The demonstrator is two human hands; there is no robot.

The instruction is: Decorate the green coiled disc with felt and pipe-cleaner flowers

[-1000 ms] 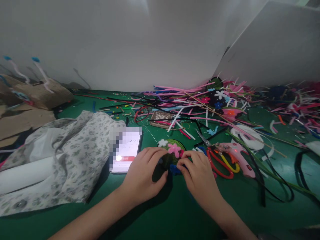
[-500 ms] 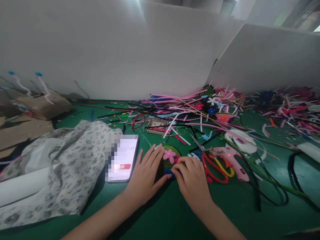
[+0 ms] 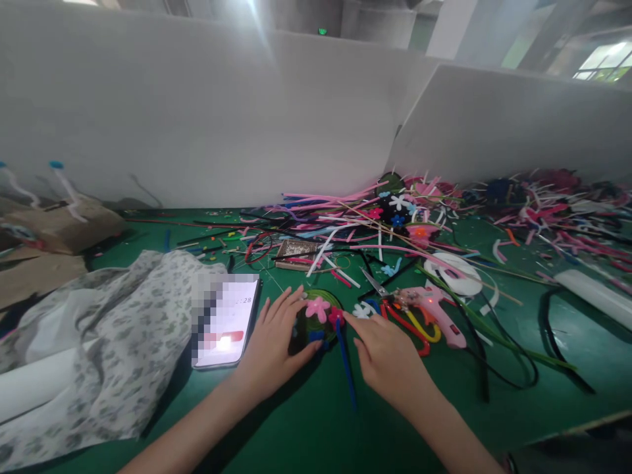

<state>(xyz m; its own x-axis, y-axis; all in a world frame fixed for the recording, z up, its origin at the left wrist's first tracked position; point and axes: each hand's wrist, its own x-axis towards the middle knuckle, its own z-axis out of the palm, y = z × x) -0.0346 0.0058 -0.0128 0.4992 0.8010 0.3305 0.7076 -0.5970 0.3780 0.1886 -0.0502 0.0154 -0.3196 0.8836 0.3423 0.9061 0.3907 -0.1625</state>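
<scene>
A round piece of coiled green pipe cleaner [image 3: 323, 295] lies on the table, bearing a light pink flower [image 3: 317, 309] and a darker pink flower [image 3: 336, 316]. My left hand [image 3: 279, 339] braces its left side, fingers along the far edge and thumb over a small blue patch [image 3: 316, 337] near the front. With thumb and index finger apart, my right hand [image 3: 392, 349] touches the darker flower with its index fingertip. From that flower a blue pipe cleaner strip [image 3: 348, 372] runs toward me. A white flower [image 3: 363, 310] lies just beyond the right hand.
Right of my hands lie red-and-yellow-handled scissors [image 3: 409, 329], a pink glue gun [image 3: 437, 309] and a white spool [image 3: 453, 273]. A phone [image 3: 232, 322] and patterned cloth [image 3: 153, 329] lie left. Pipe cleaners [image 3: 340, 217] pile up before a grey partition [image 3: 222, 118].
My right thumb and index finger have parted from a pinch, and the index finger now points at the darker flower. The blue strip has come into sight. The view has shifted right.
</scene>
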